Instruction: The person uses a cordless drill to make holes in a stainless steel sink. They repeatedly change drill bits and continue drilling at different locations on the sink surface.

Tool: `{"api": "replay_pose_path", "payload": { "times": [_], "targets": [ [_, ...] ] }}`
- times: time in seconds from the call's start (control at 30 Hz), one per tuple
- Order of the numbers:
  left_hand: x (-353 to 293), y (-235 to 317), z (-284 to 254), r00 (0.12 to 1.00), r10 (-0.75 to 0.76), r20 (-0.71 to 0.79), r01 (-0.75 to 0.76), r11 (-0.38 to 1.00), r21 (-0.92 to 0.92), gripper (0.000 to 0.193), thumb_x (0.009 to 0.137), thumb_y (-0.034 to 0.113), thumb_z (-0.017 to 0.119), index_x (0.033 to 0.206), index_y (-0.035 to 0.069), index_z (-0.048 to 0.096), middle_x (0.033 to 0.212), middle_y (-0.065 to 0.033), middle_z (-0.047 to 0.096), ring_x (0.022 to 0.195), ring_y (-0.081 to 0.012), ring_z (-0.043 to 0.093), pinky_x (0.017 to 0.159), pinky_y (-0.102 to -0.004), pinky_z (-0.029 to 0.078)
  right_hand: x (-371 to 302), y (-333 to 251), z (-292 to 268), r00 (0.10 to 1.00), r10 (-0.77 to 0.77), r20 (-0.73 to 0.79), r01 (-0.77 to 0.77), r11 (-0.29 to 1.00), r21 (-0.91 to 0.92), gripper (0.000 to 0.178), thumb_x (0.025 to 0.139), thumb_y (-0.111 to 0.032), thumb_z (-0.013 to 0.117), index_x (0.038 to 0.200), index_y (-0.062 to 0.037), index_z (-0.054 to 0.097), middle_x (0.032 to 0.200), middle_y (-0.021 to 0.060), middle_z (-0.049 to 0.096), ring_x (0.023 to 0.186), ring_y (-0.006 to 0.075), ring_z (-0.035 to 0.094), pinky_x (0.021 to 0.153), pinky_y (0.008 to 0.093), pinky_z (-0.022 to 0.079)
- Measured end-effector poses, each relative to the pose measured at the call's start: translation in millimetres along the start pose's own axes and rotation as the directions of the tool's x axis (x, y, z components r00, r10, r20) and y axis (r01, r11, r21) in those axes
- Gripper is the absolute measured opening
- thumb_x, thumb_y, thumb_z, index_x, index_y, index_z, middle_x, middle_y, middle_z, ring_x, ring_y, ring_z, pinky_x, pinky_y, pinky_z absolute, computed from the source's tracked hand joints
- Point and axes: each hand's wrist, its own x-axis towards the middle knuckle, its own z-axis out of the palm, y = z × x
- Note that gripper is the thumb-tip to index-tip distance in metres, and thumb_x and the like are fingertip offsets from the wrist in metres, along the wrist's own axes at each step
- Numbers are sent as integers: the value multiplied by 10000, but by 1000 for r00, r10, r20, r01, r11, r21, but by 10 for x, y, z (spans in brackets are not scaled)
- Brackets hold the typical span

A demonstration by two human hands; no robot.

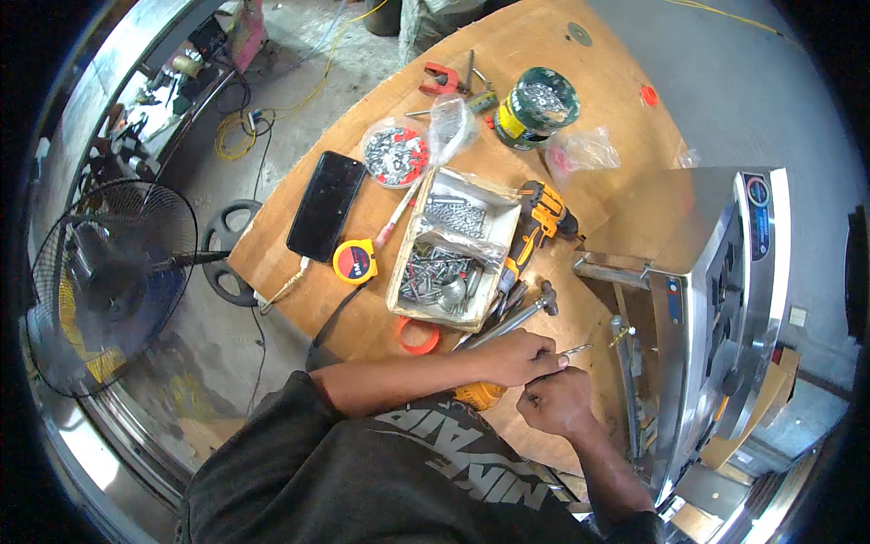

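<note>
My left hand (524,359) is closed, its fingertips and thumb pinched together at the base of a thin metal drill bit (577,349). The bit points right, toward the steel appliance. Right below it, my right hand (557,404) is curled into a fist against the left fingers; what it holds is hidden. A yellow-orange rounded tool body (480,395) shows under my left forearm, mostly covered. A hammer (535,308) lies just beyond my left hand. Farther out rests a yellow and black cordless drill (542,213) beside a divided box (399,272) of screws and bolts.
A black phone (326,207), tape measure (354,261), red-orange tape ring (417,336), tub of clips (395,154) and green can (536,109) lie on the wooden board. On the right stands a steel gas stove (725,299). A black fan (113,286) stands left.
</note>
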Motion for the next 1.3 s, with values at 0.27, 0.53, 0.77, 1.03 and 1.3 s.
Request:
{"api": "replay_pose_path", "payload": {
  "times": [0.27,0.53,0.77,1.03,1.3],
  "targets": [
    [52,-94,15,999,22,-38,-21,999,38,424,972,434,505,868,43,635,666,-184,597,578,-315,573,569,-435,441,-27,123,180,994,15,-107,6,982,188,128,606,-195,679,513,-128,621,499,41,569,449,257,563,480,372,476],
    [51,-234,-53,993,-26,113,28,999,-17,381,966,410,543,1008,34,590,744,-147,604,684,-215,570,642,-378,457,19,147,-152,964,-46,262,56,998,-30,176,745,-257,608,639,-121,648,614,77,629,585,270,636,595,422,494],
    [-47,-63,19,983,-154,99,133,973,188,402,956,423,563,966,22,580,752,-81,608,689,-159,572,641,-330,466,-403,-154,-495,931,109,348,-38,978,-204,199,803,-293,558,744,-135,664,646,109,638,635,299,653,699,458,475],
    [-149,335,219,956,-282,80,280,959,32,397,978,399,541,1080,18,589,815,-26,600,738,-125,551,677,-294,466,-1063,223,420,777,619,115,-624,781,9,243,848,-293,540,892,-90,667,878,176,664,819,379,643,732,501,502],
    [-88,859,251,956,-294,-1,276,897,-345,441,938,539,536,1017,105,552,774,-42,582,686,-176,591,622,-329,519,-1047,-338,1168,557,805,-202,-442,494,749,646,843,-464,638,1381,-145,477,1401,184,474,1315,360,410,1025,479,401]
  ]
}}
